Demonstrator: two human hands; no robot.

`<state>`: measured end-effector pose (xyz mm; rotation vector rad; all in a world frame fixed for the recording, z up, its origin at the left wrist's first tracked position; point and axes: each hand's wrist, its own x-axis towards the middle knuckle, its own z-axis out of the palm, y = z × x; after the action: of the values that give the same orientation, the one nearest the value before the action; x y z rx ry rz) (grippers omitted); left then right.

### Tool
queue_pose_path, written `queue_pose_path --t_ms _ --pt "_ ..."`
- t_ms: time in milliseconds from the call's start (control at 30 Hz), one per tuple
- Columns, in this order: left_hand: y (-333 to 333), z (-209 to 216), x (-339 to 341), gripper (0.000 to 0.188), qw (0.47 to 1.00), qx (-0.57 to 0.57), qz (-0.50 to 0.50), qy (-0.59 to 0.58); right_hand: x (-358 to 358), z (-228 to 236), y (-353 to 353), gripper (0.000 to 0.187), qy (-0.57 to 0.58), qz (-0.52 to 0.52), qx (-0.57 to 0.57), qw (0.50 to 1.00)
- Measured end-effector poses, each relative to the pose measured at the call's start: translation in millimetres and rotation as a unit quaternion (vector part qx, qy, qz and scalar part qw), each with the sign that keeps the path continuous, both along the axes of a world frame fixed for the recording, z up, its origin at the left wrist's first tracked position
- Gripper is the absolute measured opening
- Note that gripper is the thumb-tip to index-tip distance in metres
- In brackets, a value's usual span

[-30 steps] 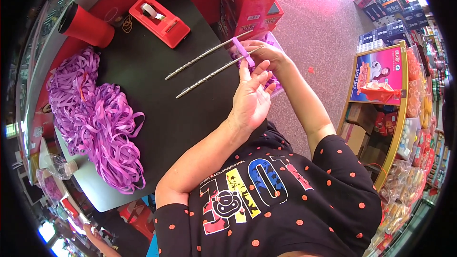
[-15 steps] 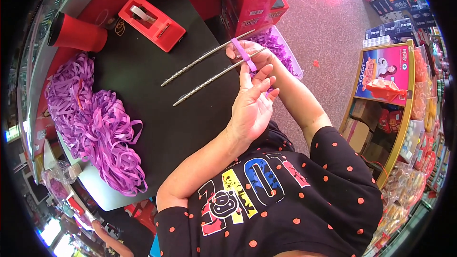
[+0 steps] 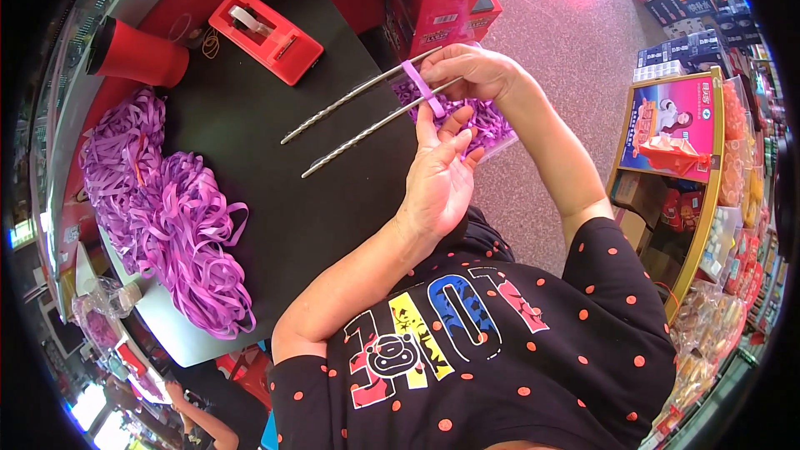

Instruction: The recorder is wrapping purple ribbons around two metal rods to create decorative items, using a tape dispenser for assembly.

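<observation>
Two metal chopsticks (image 3: 362,133) with spiral-grooved ends extend side by side, a gap apart, over the black table. A band of purple ribbon (image 3: 423,88) crosses both of them near their other ends. My right hand (image 3: 479,68) is closed around those ends, by the ribbon; its fingertips are partly hidden. Palm up, my left hand (image 3: 437,183) is just below, its fingers apart and loosely bent. One left fingertip touches the ribbon at the lower chopstick. Beneath my hands, a clear container (image 3: 500,148) holds purple ribbon pieces (image 3: 487,121).
A large heap of purple ribbon (image 3: 179,225) lies on the left of the black table (image 3: 275,225). A red tape dispenser (image 3: 292,58) and a red cup (image 3: 142,54) stand at the back. Red boxes (image 3: 442,0) rise beyond my hands; a display shelf (image 3: 692,217) is at right.
My right hand has moved up and right, its wrist higher, onto the chopstick ends. More of the ribbon container shows. The chopsticks and my left hand have barely shifted.
</observation>
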<state>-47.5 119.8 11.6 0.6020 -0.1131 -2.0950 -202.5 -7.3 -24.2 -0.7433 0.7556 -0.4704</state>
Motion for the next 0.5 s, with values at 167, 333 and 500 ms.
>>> queue_pose_path --t_ms 167,333,500 --pt "-2 0 -1 0.073 1.0 -0.023 0.003 -0.009 6 29 9 0.015 0.068 -0.058 0.014 0.996" --pt "-3 0 -1 0.074 1.0 -0.022 0.009 0.015 3 31 13 0.019 0.085 -0.089 0.027 0.992" --pt "-6 -1 2 0.077 0.998 -0.039 -0.003 0.04 2 35 14 0.038 0.046 -0.04 0.02 0.998"
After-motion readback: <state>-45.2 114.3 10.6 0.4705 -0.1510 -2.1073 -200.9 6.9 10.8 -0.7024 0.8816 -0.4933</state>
